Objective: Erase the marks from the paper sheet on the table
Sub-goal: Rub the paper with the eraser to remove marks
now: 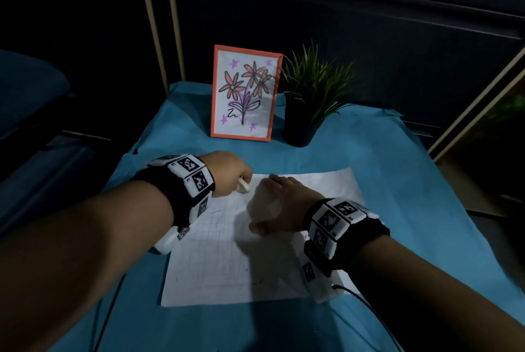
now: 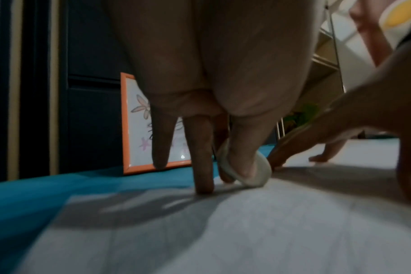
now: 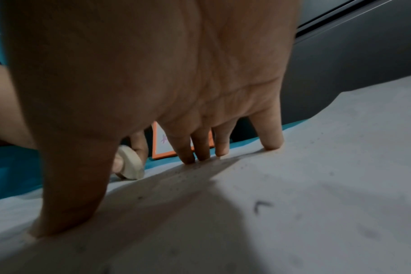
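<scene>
A white paper sheet with faint pencil lines and small dark marks lies on the blue cloth. My left hand pinches a pale rounded eraser at the sheet's far left corner; the eraser touches the paper there, held between thumb and fingers. My right hand lies flat on the sheet, its fingers straight and pressing the paper. The eraser also shows beyond the right thumb. A small dark mark sits near the right hand.
An orange-framed flower drawing stands at the back of the table, with a potted green plant to its right. Blue cloth surrounds the sheet. A black cable trails from the right wrist.
</scene>
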A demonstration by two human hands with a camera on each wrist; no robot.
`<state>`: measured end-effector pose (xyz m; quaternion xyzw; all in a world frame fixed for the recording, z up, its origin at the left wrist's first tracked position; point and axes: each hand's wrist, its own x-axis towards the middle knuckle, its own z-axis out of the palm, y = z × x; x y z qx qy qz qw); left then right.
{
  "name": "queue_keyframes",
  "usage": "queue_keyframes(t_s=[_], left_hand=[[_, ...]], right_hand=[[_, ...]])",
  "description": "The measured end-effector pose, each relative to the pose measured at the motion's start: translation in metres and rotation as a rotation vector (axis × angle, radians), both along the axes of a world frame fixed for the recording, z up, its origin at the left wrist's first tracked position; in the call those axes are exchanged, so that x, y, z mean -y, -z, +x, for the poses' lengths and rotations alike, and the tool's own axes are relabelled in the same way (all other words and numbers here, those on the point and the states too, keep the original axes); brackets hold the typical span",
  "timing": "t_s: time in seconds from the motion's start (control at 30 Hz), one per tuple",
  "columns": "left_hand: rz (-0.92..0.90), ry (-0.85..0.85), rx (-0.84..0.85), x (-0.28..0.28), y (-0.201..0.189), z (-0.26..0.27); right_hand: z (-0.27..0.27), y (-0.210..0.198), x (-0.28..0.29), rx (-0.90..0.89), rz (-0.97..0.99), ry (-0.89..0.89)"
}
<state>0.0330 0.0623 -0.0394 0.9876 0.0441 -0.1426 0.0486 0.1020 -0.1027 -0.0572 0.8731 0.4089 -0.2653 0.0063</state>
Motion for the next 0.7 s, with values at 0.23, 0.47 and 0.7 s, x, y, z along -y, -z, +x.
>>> queue_keyframes(t_s=[0.23, 0.47, 0.7], left_hand=[[0.038, -0.019, 0.075, 0.004, 0.003, -0.003], [0.016, -0.01, 0.002, 0.009, -0.001, -0.007], [0.027, 0.013, -0.039, 0.014, -0.001, -0.016]], right_hand=[[0.0, -0.001, 0.001, 0.003, 0.0, 0.005], [0.0, -0.001, 0.001, 0.0, 0.015, 0.004], [-0.002, -0.001, 0.001, -0.002, 0.007, 0.004]])
